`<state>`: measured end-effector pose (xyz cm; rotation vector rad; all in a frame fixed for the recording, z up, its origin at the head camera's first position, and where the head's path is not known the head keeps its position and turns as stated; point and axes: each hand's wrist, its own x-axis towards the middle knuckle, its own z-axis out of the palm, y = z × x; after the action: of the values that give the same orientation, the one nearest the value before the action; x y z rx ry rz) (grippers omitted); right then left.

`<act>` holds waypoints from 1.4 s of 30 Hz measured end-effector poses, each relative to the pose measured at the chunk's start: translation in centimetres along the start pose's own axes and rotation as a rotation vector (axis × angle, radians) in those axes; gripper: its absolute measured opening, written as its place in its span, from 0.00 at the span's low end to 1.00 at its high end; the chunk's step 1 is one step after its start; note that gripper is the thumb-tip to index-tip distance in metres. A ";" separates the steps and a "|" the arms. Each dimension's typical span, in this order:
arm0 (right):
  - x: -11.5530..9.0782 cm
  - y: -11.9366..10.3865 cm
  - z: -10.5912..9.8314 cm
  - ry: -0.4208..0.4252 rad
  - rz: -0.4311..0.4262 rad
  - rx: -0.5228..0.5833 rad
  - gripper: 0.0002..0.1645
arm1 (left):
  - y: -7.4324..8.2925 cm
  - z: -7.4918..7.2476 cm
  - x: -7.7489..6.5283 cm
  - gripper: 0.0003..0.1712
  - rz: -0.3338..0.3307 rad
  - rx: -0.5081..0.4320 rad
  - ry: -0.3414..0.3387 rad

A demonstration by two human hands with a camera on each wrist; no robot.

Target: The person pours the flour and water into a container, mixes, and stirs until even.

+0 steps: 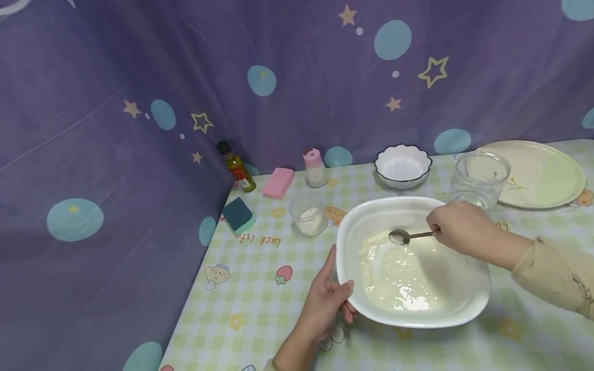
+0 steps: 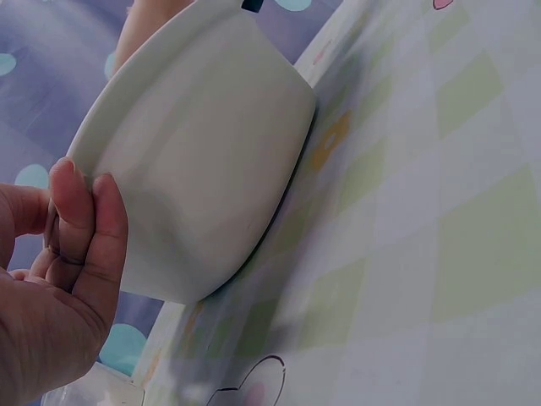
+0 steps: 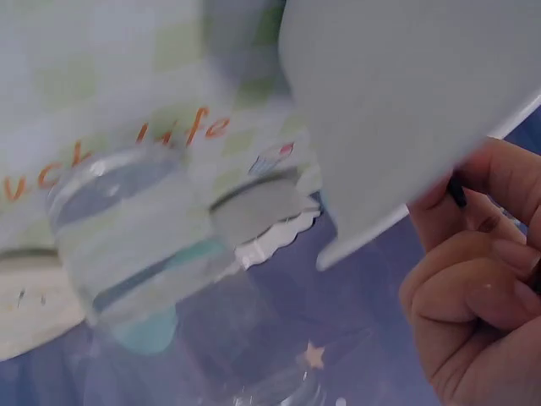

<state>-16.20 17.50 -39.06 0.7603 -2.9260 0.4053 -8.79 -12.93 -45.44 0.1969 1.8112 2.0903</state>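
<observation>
A large white basin [image 1: 349, 245] holds a thin layer of pale, wet batter [image 1: 402, 275]. My left hand [image 1: 324, 300] grips its near left rim, the thumb over the edge. In the left wrist view, fingers of that hand [image 2: 84, 245] lie against the outer wall of the basin [image 2: 203, 152]. Over the basin's far right side, my right hand [image 1: 460, 226] pinches the handle of a small dark metal spoon [image 1: 399, 236]. The spoon's bowl hangs above the batter with a little pale stuff on it. In the right wrist view, the fingers [image 3: 482, 296] are curled beside the basin's rim.
Behind the basin stand a clear jar of water [image 1: 480, 177], a scalloped white bowl [image 1: 403, 166] and an oval plate [image 1: 546, 173]. To the left are a cup of white powder [image 1: 309, 221], a pink-topped shaker [image 1: 315, 170], a pink sponge [image 1: 279, 183], a dark green sponge [image 1: 238, 214] and an oil bottle [image 1: 238, 169].
</observation>
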 end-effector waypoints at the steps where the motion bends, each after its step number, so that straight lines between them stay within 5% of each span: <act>1: -0.1 0.2 -0.3 -0.003 0.004 -0.004 0.20 | 0.0 0.0 0.0 0.45 0.000 0.000 0.001; 12: -1.7 1.3 -2.5 -0.078 -0.019 -0.035 0.23 | 0.0 0.1 0.0 0.45 0.008 -0.009 0.002; 27: -2.8 1.2 -3.8 -0.402 -0.030 0.158 0.16 | 0.0 0.1 0.0 0.45 -0.002 -0.011 0.013; 34: -2.8 0.3 -2.1 -0.402 -0.076 0.296 0.15 | 0.1 0.0 0.0 0.45 0.008 -0.010 0.011; 42: -2.4 -0.6 -0.1 -0.258 -0.126 0.290 0.17 | 0.0 0.1 0.0 0.45 0.004 -0.002 0.014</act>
<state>-13.81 18.11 -39.24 1.1035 -3.0670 0.7868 -8.79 -12.84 -45.41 0.1858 1.8185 2.1015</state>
